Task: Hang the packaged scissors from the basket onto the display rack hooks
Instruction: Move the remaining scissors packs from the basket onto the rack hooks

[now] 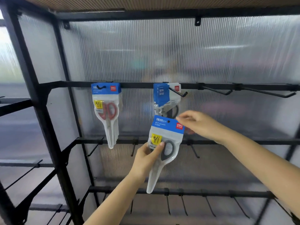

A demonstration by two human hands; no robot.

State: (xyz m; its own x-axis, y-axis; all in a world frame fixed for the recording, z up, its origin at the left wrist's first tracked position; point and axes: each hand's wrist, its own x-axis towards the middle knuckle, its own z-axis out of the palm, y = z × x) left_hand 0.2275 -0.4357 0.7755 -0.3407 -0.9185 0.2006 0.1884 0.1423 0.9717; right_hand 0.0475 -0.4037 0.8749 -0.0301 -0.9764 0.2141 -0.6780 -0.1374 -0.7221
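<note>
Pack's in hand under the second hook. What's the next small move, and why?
Probably lift the pack and line its hang hole up with the tip of the second hook. The left hand grips the pack's middle, the right hand pinches its top corner, and the hole sits below the hook, which already carries black-handled scissors.

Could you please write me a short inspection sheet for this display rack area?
Surface: black display rack, translucent ribbed back panel.
Job's things: red-handled scissors pack hangs on a hook; another pack hangs on the hook to its right; grey-handled pack in hand, not yet hung.
Clutter: nothing seen.
Hands: left hand grips the grey-handled pack; right hand is at its top corner, fingers' contact unclear.
Cables: nothing seen.
Surroundings: empty hooks to the right and below.
</note>
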